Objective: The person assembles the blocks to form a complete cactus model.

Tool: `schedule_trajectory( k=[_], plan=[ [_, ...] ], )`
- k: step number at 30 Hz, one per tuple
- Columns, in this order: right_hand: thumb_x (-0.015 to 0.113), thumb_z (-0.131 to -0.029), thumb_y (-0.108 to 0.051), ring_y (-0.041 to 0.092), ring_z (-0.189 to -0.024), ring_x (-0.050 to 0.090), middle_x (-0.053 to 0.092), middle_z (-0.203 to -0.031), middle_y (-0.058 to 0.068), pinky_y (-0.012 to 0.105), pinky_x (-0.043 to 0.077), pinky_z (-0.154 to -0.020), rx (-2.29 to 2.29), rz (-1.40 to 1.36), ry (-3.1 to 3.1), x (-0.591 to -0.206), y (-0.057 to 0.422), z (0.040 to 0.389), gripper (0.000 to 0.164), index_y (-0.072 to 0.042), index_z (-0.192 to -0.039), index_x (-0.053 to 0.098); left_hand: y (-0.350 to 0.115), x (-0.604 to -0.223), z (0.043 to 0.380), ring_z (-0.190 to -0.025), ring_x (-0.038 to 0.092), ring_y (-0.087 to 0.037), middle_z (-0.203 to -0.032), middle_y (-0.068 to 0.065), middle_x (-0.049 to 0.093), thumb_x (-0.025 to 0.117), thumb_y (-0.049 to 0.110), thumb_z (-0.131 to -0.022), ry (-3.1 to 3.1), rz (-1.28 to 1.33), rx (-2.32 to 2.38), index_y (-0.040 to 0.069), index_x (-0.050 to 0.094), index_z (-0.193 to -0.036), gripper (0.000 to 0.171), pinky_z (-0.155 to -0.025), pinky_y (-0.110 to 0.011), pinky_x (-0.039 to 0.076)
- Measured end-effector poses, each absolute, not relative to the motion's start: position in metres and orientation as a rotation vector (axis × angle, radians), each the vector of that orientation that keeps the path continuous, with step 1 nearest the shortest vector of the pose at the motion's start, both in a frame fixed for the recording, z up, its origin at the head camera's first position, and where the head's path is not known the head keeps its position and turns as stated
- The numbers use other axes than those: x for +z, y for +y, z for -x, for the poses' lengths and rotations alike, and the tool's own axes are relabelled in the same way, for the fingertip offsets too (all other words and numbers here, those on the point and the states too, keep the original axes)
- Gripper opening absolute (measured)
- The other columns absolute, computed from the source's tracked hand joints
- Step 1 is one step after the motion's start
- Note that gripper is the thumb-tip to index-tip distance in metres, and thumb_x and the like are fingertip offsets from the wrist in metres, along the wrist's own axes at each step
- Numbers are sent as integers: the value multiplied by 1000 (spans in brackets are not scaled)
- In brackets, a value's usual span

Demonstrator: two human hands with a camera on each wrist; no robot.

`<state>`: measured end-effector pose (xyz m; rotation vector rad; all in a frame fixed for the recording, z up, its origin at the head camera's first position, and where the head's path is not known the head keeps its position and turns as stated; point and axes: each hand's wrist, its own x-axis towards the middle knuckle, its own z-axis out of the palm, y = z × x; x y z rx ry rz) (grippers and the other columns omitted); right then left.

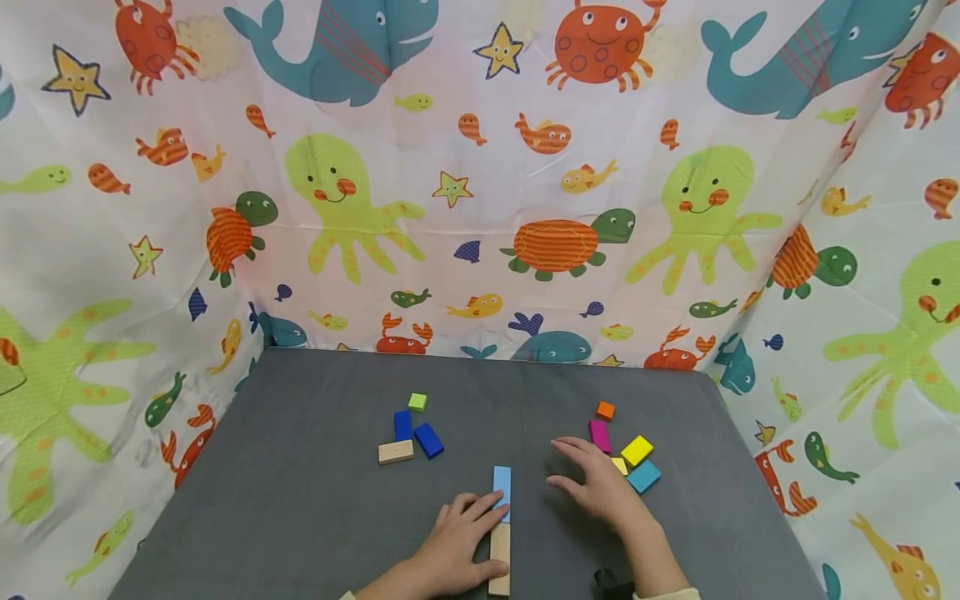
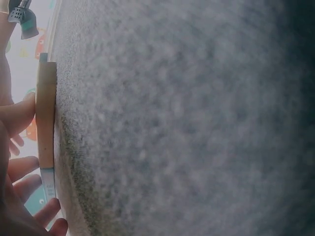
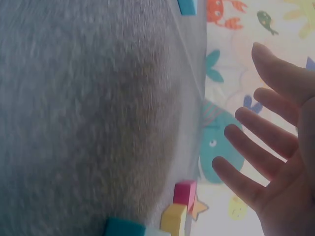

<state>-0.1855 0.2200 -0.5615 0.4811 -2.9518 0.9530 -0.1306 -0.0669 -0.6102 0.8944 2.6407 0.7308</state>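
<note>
My left hand [image 1: 450,546] rests on two blocks laid end to end on the grey cloth. Its thumb touches the plain wooden block [image 1: 500,543], and its outstretched fingertips lie on the light blue block [image 1: 502,477] beyond it. The left wrist view also shows the thumb against the wooden block [image 2: 46,113]. Held off the cloth with fingers spread and nothing in it, my right hand [image 1: 600,487] hovers just left of a magenta block [image 1: 599,435] and a pale yellow block [image 1: 619,465], partly hidden by the hand.
Right of centre also lie an orange cube [image 1: 605,410], a yellow block [image 1: 637,451] and a blue block [image 1: 644,477]. On the left are a green cube [image 1: 417,402], two dark blue blocks [image 1: 429,440] and a wooden block [image 1: 396,452]. Sea-animal curtains enclose the table.
</note>
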Motion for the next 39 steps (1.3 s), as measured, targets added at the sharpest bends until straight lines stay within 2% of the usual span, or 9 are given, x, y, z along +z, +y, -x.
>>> schedule_trajectory(
  k=[11,20,32,39],
  plan=[
    [85,-82,-21,37,-128,55,60,-140,12,56,47,-102,932,-397,-2919,-564,246,189,62,-10,-139,62,-67,-617,131,-135,38,-24,-165,12,28,54,70,-92,2642,-900,777,34,39,-156,75,-92,-50,38],
    [83,-84,-18,42,-128,54,59,-139,19,59,45,-103,912,-333,-2935,-567,263,190,60,-5,-138,61,-68,-619,131,-135,38,-25,-165,12,28,52,71,-92,2650,-904,776,34,39,-155,74,-91,-50,38],
    [83,-84,-13,42,-125,56,60,-136,19,62,44,-102,781,-212,-3021,-572,282,193,58,-6,-137,62,-67,-621,132,-135,37,-25,-166,12,26,52,69,-93,2659,-921,776,33,38,-156,74,-89,-47,37],
    [82,-85,-18,42,-127,55,60,-138,20,62,43,-103,744,-139,-3102,-577,287,196,58,-6,-138,61,-67,-619,130,-135,37,-25,-166,12,25,50,69,-94,2650,-920,771,34,36,-157,74,-89,-49,37]
  ],
)
